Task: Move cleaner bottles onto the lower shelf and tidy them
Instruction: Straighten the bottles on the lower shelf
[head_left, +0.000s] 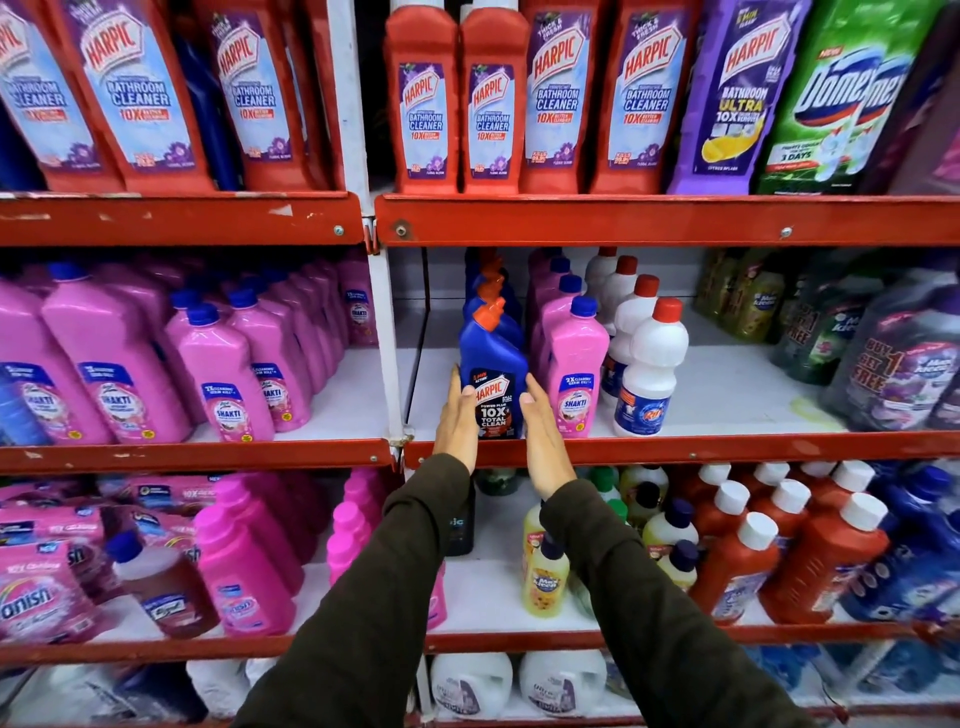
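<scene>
Store shelving, red metal rails, white shelf boards. Both arms in dark olive sleeves reach up to the middle shelf (727, 384) of the right-hand bay.

Blue Harpic bottle (492, 379), orange cap, label reading "10X Total Clean", stands upright at the front edge of that shelf, at the head of a single file of like blue bottles running back into the bay. Left hand (457, 426) lies flat against the bottle's left side, fingers (456, 395) straight and pressed together, thumb tip on the label face. Right hand (545, 441) mirrors it on the right side, fingers straight and held together, thumb tip at the label's edge. Bottle is clasped between the two palms; base appears to sit on the shelf board, though the front rail (675, 448) hides the very bottom.

Just beside it on the right: a file of pink Shakti bottles (574, 374) with blue caps, then a file of white bottles with red caps (649, 374). Further right the board is bare, then dark green and purple refill packs (893, 358).

Left bay, same level: packed pink Shakti bottles (223, 374). Shelf above: red Harpic Bathroom Cleaner bottles (426, 104), one purple Harpic, a green Domex pack (831, 104). Shelf below the hands: small yellow bottles (545, 577) and red-brown bottles with white caps (737, 561).
</scene>
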